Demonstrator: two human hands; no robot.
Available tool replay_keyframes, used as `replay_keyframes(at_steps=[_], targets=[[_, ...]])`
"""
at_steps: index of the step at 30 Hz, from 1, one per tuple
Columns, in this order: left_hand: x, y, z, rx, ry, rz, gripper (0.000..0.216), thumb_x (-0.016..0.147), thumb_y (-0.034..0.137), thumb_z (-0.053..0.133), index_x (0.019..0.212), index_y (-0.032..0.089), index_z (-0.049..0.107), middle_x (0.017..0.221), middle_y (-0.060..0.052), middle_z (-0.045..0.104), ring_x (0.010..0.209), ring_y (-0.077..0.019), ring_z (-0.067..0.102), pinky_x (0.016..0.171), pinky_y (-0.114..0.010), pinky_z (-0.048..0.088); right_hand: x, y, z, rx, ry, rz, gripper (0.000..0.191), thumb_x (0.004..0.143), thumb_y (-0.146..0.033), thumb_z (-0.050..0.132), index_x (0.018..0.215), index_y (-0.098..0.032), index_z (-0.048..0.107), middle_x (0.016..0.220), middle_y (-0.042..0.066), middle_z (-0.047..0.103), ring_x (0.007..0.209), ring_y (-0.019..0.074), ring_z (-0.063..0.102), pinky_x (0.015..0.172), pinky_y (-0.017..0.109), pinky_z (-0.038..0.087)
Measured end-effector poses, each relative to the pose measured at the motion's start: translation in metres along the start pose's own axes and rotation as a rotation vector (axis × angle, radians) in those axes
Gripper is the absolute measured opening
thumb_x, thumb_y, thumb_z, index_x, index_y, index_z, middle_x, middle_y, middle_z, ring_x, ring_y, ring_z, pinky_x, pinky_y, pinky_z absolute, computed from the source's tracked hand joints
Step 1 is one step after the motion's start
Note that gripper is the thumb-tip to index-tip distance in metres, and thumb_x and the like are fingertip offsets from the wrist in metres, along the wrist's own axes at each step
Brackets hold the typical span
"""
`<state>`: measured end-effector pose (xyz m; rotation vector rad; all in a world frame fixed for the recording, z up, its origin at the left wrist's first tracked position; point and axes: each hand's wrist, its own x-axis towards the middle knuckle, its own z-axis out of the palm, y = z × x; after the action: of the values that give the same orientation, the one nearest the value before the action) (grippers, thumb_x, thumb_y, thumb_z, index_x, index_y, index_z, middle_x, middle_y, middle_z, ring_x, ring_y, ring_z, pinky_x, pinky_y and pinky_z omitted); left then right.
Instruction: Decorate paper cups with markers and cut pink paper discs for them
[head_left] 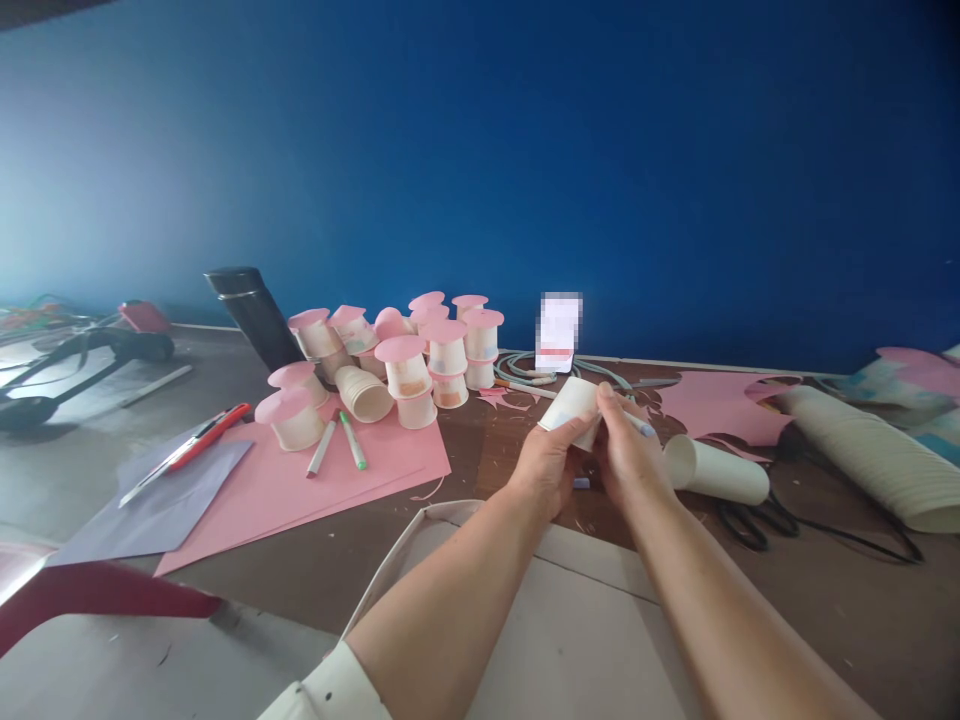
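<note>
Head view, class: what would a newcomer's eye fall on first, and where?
The deep blue wall fills the upper half. Below it, left of centre on the table, stands a cluster of pink-capped cups behind a pink sheet. In the middle, the left hand grips a white paper cup while the right hand holds a pen beside it.

Paper cup (571, 408): small, plain white, no markings visible on the side that shows.
Cup pose: tipped onto its side, held up in the air, centre of view.
Cup hold: gripped between left hand (551, 465) and right hand (630, 455).
Marker (642, 426): slim pale barrel, in the right hand's fingers, poking out rightward, just beside the cup.
</note>
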<state>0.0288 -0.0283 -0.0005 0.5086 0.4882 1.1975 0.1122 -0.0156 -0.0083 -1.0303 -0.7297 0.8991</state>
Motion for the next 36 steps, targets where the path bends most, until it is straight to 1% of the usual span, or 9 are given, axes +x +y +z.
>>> replay_keyframes(at_steps=[3,5,9,12,14,17,22,30,36], targets=[[0.003,0.002,-0.003,-0.06,0.031,-0.045,0.023,0.073,0.017,0.07,0.096,0.011,0.07,0.087,-0.01,0.072,0.075,-0.0187,0.067,0.07,-0.027,0.052,-0.001,0.0,-0.001,-0.116,0.009,-0.052,0.04,0.072,-0.053,0.07,0.092,-0.019,0.064,0.082,0.004,0.07,0.072,0.0212,0.067,0.061,0.032,0.053],[0.004,0.004,-0.003,-0.109,0.063,-0.094,0.02,0.075,0.014,0.067,0.093,0.009,0.069,0.088,-0.011,0.072,0.075,-0.0184,0.068,0.071,-0.026,0.053,0.0,0.001,-0.003,-0.232,0.064,-0.121,0.04,0.074,-0.053,0.069,0.092,-0.019,0.064,0.082,0.004,0.07,0.072,0.0211,0.066,0.059,0.032,0.052],[0.006,0.01,-0.002,-0.232,0.162,-0.101,0.02,0.074,0.009,0.067,0.094,0.01,0.068,0.094,-0.01,0.073,0.08,-0.0153,0.068,0.069,-0.02,0.053,0.002,0.0,-0.006,-0.362,0.177,-0.347,0.04,0.078,-0.049,0.066,0.106,-0.021,0.061,0.093,0.005,0.07,0.08,0.0207,0.067,0.068,0.034,0.054],[0.008,0.013,-0.003,-0.296,0.236,-0.067,0.021,0.075,0.007,0.068,0.095,0.012,0.067,0.098,-0.008,0.072,0.081,-0.0129,0.067,0.065,-0.018,0.052,-0.004,-0.006,-0.006,-0.332,0.14,-0.574,0.037,0.087,-0.042,0.059,0.117,-0.021,0.055,0.101,0.007,0.069,0.087,0.0196,0.068,0.077,0.037,0.054],[0.008,0.014,-0.004,-0.33,0.256,-0.053,0.021,0.075,0.007,0.068,0.096,0.012,0.066,0.1,-0.008,0.072,0.083,-0.0122,0.067,0.067,-0.018,0.053,-0.01,-0.012,-0.005,-0.363,0.081,-0.672,0.033,0.091,-0.039,0.054,0.119,-0.02,0.056,0.097,0.008,0.069,0.084,0.0184,0.068,0.077,0.037,0.054],[0.009,0.015,-0.004,-0.35,0.241,-0.04,0.022,0.077,0.007,0.067,0.098,0.012,0.066,0.102,-0.008,0.071,0.087,-0.0128,0.068,0.073,-0.019,0.054,-0.018,-0.019,-0.004,-0.543,0.05,-0.744,0.03,0.092,-0.038,0.054,0.114,-0.02,0.062,0.092,0.008,0.07,0.077,0.0186,0.067,0.073,0.036,0.054],[0.009,0.014,-0.004,-0.342,0.211,-0.043,0.022,0.077,0.007,0.066,0.098,0.012,0.067,0.101,-0.008,0.071,0.087,-0.0133,0.068,0.077,-0.02,0.055,-0.022,-0.022,-0.005,-0.788,0.1,-0.84,0.027,0.09,-0.041,0.055,0.101,-0.02,0.069,0.084,0.008,0.072,0.078,0.0219,0.068,0.075,0.036,0.053],[0.009,0.012,-0.005,-0.329,0.176,-0.043,0.023,0.077,0.006,0.065,0.099,0.011,0.067,0.103,-0.01,0.072,0.09,-0.0142,0.069,0.08,-0.02,0.055,-0.021,-0.023,-0.004,-0.848,0.103,-0.872,0.028,0.091,-0.04,0.053,0.1,-0.019,0.069,0.083,0.007,0.073,0.078,0.0218,0.069,0.077,0.034,0.052],[0.008,0.011,-0.006,-0.316,0.16,-0.052,0.022,0.077,0.006,0.065,0.099,0.01,0.068,0.099,-0.01,0.072,0.086,-0.0135,0.069,0.079,-0.02,0.055,-0.021,-0.024,-0.004,-0.903,0.109,-0.908,0.028,0.091,-0.04,0.053,0.099,-0.019,0.07,0.081,0.007,0.073,0.076,0.0223,0.068,0.075,0.034,0.051]])
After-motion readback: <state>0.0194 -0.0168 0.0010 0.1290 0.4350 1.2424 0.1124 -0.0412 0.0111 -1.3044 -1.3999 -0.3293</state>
